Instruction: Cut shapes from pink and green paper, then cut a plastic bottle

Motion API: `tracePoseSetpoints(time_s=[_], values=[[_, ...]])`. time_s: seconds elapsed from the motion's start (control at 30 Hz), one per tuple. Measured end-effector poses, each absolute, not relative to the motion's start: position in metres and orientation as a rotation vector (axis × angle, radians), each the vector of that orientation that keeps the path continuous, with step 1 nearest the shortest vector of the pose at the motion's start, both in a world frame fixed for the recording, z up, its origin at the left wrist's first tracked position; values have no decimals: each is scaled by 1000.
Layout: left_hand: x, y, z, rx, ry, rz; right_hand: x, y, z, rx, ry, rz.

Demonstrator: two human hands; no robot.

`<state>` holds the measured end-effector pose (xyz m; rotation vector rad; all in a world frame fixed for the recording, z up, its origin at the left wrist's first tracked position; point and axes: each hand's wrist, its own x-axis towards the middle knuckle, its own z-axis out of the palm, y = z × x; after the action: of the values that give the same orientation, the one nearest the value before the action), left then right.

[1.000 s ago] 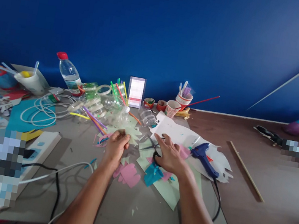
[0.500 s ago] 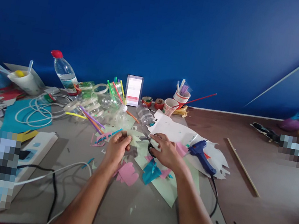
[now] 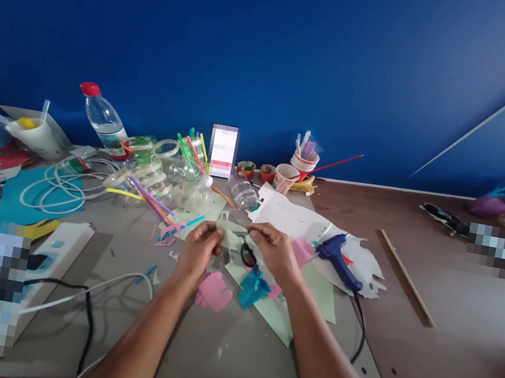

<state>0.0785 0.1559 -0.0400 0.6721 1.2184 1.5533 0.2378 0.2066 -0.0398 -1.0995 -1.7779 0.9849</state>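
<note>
A small piece of pale green paper (image 3: 230, 231) spans the gap between my two hands. My left hand (image 3: 201, 249) is closed on its left end, fingers curled under and thumb on top. At the other end, the fingertips of my right hand (image 3: 274, 253) pinch the paper. Just below the right fingertips lie black-handled scissors (image 3: 248, 255), with their blades partly hidden. Pink paper cutouts (image 3: 215, 291), a blue paper scrap (image 3: 254, 288) and a larger pale green sheet (image 3: 278, 321) rest on the table in front of my hands.
A blue glue gun (image 3: 340, 260) lies on torn white paper (image 3: 278, 208) at right. Plastic bottle pieces and drinking straws (image 3: 150, 198) crowd the back left, near a water bottle (image 3: 105, 122). A white power strip (image 3: 59, 256) with cords sits at left. A wooden stick (image 3: 407, 278) lies right.
My right hand has let go of the scissors, which now lie on the table, and has taken the right end of the pale green paper. My left hand keeps its hold.
</note>
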Motion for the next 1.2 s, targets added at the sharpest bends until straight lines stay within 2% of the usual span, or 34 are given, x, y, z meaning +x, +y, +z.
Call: tracePoseSetpoints(time_s=[0.23,0.47,0.7,1.2], values=[[83,153,-42,714,1202,1469,228,200,-41,-985,-1629,1406],[88,150,-40,762,1171,1382,223,198,-38,-975,-1479,1552],[88,149,-41,784,1145,1330,222,196,-36,-1012,-1474,1497],[89,148,-39,938,1265,1368,228,192,-30,-1092,-1817,1058]])
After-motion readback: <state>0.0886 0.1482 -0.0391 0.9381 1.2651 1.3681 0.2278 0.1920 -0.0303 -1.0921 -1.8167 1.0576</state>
